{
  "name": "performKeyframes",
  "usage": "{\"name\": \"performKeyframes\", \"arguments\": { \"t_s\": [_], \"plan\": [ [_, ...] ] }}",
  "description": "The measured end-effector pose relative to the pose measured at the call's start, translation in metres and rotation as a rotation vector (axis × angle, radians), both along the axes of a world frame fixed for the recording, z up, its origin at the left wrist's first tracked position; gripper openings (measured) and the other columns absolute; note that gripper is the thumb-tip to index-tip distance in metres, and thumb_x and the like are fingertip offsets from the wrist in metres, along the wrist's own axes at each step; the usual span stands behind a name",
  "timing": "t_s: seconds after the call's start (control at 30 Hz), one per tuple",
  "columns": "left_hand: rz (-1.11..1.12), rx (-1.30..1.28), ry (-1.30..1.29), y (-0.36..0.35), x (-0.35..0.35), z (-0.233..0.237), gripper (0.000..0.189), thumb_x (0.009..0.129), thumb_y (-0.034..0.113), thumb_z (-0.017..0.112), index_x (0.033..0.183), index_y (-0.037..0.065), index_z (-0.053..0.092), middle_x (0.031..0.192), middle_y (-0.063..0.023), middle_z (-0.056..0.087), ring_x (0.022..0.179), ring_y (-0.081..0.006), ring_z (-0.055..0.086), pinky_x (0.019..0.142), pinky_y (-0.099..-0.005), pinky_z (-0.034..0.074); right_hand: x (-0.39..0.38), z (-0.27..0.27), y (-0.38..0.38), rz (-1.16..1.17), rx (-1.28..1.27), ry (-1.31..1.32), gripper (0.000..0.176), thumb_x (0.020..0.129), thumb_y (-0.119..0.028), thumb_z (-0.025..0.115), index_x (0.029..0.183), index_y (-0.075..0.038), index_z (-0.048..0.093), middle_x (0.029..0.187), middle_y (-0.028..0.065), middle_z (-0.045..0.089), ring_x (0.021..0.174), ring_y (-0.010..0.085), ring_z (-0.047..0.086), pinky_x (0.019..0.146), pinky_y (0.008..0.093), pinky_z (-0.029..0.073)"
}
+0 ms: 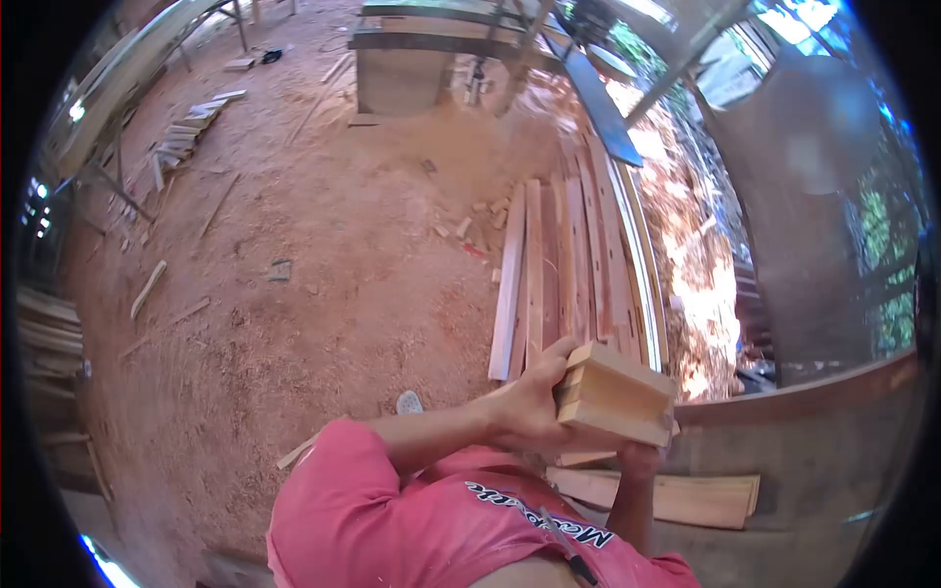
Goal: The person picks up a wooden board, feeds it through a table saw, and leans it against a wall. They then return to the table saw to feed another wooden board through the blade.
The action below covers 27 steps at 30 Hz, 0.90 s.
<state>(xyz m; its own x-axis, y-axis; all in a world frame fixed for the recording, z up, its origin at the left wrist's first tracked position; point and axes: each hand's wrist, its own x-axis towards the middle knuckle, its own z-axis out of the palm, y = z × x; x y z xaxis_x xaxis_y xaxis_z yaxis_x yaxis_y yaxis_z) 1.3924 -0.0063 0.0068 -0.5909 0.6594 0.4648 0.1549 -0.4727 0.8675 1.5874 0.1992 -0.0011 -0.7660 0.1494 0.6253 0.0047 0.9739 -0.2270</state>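
Note:
My left hand (534,400) is closed on the left end of a short, pale wooden block (619,400), which looks like several boards stacked with a recess along its middle. The block is held up in front of my chest, over the right side. My right hand (642,459) is closed at its lower right edge; most of those fingers are hidden behind the wood. Below the block, several flat, pale boards (701,500) lie on a dark surface (814,461).
Long planks (564,265) lie side by side on the ground ahead. Short offcuts (475,218) are scattered beside them on the dusty floor (323,235). A workbench (402,69) stands further off, and a pile of wood strips (186,137) lies at the far left.

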Motion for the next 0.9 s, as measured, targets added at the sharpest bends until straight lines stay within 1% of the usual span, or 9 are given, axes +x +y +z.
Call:
{"name": "performKeyframes", "arguments": {
  "t_s": [0.03,0.13,0.2,0.27,0.4,0.5,0.6,0.77,0.9],
  "plan": [
    [0.031,0.014,0.074,0.000,-0.024,0.005,0.077,0.062,0.027,0.089,0.123,-0.003,0.054,0.111,-0.0145,0.047,0.105,-0.0287,0.051,0.094,-0.0386,0.043,-0.020,-0.015,0.007,0.101,-0.255,0.147,0.047,0.087,-0.018,0.073,0.123,0.009,0.060,0.127,0.0207,0.061,0.115,0.0363,0.062,0.098,0.0468,0.051],
    [0.095,-0.073,0.244,-0.009,-0.096,0.038,0.082,0.061,0.026,0.093,0.127,-0.002,0.053,0.114,-0.0148,0.049,0.107,-0.0280,0.053,0.093,-0.0392,0.045,-0.086,-0.048,0.027,0.179,-0.751,0.330,0.046,0.093,-0.021,0.068,0.124,0.011,0.058,0.128,0.0226,0.060,0.114,0.0383,0.063,0.098,0.0466,0.051],
    [0.159,0.010,0.288,-0.006,-0.141,0.067,0.061,0.056,0.024,0.086,0.102,-0.004,0.056,0.100,-0.0181,0.046,0.092,-0.0327,0.050,0.080,-0.0415,0.042,-0.148,-0.045,0.036,0.144,-0.914,0.531,0.048,0.095,-0.028,0.066,0.123,0.011,0.059,0.125,0.0229,0.062,0.110,0.0384,0.065,0.096,0.0450,0.053],
    [0.176,-0.025,0.473,0.003,-0.199,0.081,0.080,0.053,0.027,0.092,0.120,-0.002,0.057,0.110,-0.0162,0.049,0.106,-0.0308,0.053,0.090,-0.0389,0.045,-0.200,-0.048,0.096,0.178,-0.059,0.459,0.058,0.095,-0.036,0.067,0.128,0.011,0.056,0.128,0.0213,0.060,0.112,0.0351,0.064,0.097,0.0436,0.053],
    [0.312,0.136,0.603,0.033,-0.312,0.112,0.071,0.048,0.024,0.088,0.107,-0.004,0.058,0.105,-0.0154,0.048,0.102,-0.0308,0.052,0.087,-0.0382,0.044,-0.352,0.002,0.123,0.810,-0.909,0.475,0.046,0.090,-0.020,0.069,0.127,0.004,0.057,0.137,0.0197,0.055,0.129,0.0336,0.054,0.111,0.0512,0.043],
    [0.452,-0.009,0.662,0.044,-0.386,0.141,0.055,0.044,0.021,0.083,0.084,-0.003,0.056,0.100,-0.0152,0.048,0.094,-0.0323,0.052,0.079,-0.0389,0.047,-0.462,0.097,0.077,1.159,-1.199,0.309,0.054,0.085,-0.022,0.074,0.129,0.003,0.055,0.135,0.0182,0.057,0.126,0.0321,0.055,0.109,0.0501,0.043],
    [0.459,0.005,0.621,0.058,-0.459,0.156,0.054,0.043,0.019,0.084,0.083,-0.005,0.055,0.101,-0.0159,0.048,0.096,-0.0325,0.052,0.081,-0.0396,0.047,-0.552,0.055,0.169,0.886,-1.151,0.306,0.061,0.082,-0.021,0.074,0.132,0.004,0.050,0.132,0.0152,0.058,0.123,0.0301,0.055,0.107,0.0475,0.044],
    [0.514,-0.114,0.592,0.083,-0.577,0.147,0.059,0.041,0.017,0.086,0.086,-0.005,0.055,0.112,-0.0202,0.049,0.106,-0.0355,0.052,0.089,-0.0392,0.047,-0.688,0.120,0.143,1.005,-0.955,0.202,0.055,0.090,-0.024,0.063,0.135,0.002,0.048,0.125,0.0127,0.060,0.104,0.0269,0.062,0.089,0.0403,0.052],
    [0.467,-0.112,0.459,0.117,-0.661,0.098,0.067,0.043,0.019,0.086,0.100,-0.005,0.060,0.115,-0.0207,0.051,0.110,-0.0370,0.050,0.096,-0.0412,0.045,-0.774,0.097,0.150,0.942,-0.975,0.131,0.056,0.087,-0.022,0.063,0.136,0.002,0.048,0.124,0.0119,0.061,0.102,0.0257,0.063,0.087,0.0380,0.053]
  ]
}}
